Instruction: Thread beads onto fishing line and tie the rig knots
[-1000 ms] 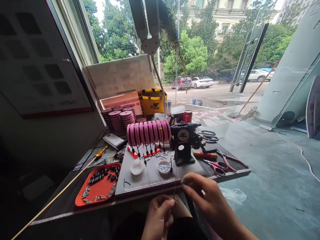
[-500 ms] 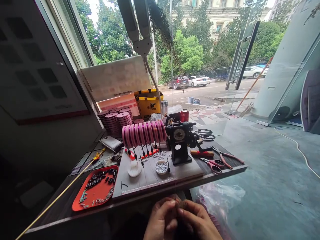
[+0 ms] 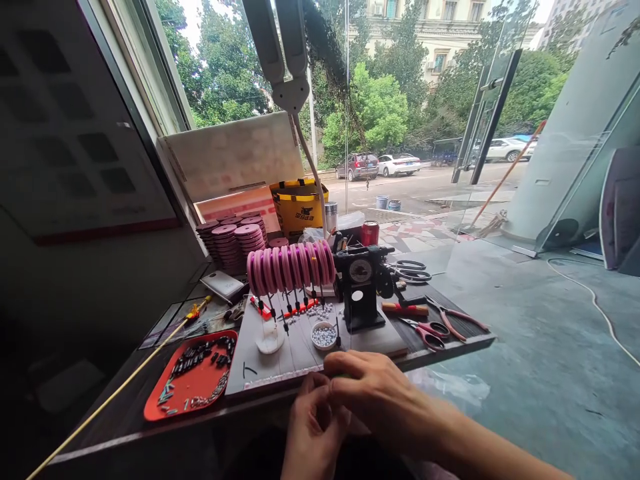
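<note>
My left hand (image 3: 316,417) is at the front edge of the table, its thumb and fingers pinched together. Across it reaches my right hand (image 3: 373,390), fingers curled and closed, meeting the left fingertips. Whatever lies between them is hidden; a small greenish bit shows under the right fingers. Just beyond the hands, a small white bowl (image 3: 324,335) holds grey-white beads. Above it a row of pink spools (image 3: 291,267) sits on a black hand-cranked winder (image 3: 364,293). Thin lines with black fittings hang from the spools toward the table edge.
On the left lies a red tray (image 3: 193,373) of small black and metal parts, with a long yellow rod (image 3: 115,393) beside it. Red-handled scissors (image 3: 430,333) and pliers (image 3: 455,313) rest at the right. Stacked pink spools (image 3: 237,240) stand behind.
My right hand has risen and moved forward over the left, showing more forearm. My left hand has shifted slightly left and up. The fingers of both stay closed together.
</note>
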`<action>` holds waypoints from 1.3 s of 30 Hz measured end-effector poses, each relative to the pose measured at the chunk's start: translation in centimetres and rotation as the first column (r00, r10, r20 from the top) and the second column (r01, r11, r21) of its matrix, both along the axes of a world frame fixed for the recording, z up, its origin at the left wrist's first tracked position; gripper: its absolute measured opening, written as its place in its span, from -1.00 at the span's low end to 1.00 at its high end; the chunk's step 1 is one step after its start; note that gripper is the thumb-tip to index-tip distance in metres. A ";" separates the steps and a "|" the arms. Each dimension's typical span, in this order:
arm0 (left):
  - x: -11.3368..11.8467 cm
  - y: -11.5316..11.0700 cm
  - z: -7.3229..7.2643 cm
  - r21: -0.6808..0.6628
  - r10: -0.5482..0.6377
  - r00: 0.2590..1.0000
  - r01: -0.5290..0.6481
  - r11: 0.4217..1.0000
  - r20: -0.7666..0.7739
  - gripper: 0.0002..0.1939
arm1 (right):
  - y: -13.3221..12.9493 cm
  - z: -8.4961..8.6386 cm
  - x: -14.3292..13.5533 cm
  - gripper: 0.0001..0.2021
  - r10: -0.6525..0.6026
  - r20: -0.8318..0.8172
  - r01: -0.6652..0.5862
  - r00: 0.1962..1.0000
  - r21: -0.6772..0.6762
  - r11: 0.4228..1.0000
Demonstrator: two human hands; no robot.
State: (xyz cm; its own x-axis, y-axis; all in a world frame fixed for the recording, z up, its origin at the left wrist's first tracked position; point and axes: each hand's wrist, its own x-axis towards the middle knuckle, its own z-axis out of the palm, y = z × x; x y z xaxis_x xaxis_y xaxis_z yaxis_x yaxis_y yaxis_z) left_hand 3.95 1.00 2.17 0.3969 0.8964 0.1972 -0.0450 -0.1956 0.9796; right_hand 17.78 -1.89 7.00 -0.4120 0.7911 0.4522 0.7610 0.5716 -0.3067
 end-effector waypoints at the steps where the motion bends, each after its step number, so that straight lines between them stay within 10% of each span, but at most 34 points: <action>1: 0.0 0.1 -0.1 -0.044 -0.001 1.000 0.002 0.999 0.028 -0.69 | 0.6 0.4 0.0 -0.89 0.035 -0.016 -0.036 0.999 -0.099 0.994; 12: 0.1 -0.4 0.4 -0.084 0.196 0.976 -0.188 0.979 0.097 -0.70 | 2.2 -0.3 -0.4 -0.82 -0.085 -0.261 0.000 0.962 -0.308 0.951; 22: -0.2 -0.2 0.2 -0.383 0.065 0.983 0.005 0.924 0.169 -0.64 | 2.0 -0.3 0.0 -0.80 -0.078 -0.348 -0.040 0.934 -0.320 0.947; 26: 0.1 -0.7 0.5 0.006 0.164 0.986 -0.164 0.986 0.002 -0.78 | 2.1 -0.1 -0.1 -0.81 -0.094 -0.328 -0.019 0.940 -0.327 0.945; 29: 0.5 -1.3 0.2 0.312 0.312 0.950 -0.297 0.903 0.000 -0.85 | 2.4 0.2 -0.1 -0.83 -0.128 -0.319 0.015 0.939 -0.333 0.943; 39: 0.9 -1.4 -1.2 0.414 0.312 0.938 -0.346 0.842 0.148 -0.74 | 3.8 0.7 -0.1 -0.85 -0.164 -0.290 0.042 0.943 -0.387 0.921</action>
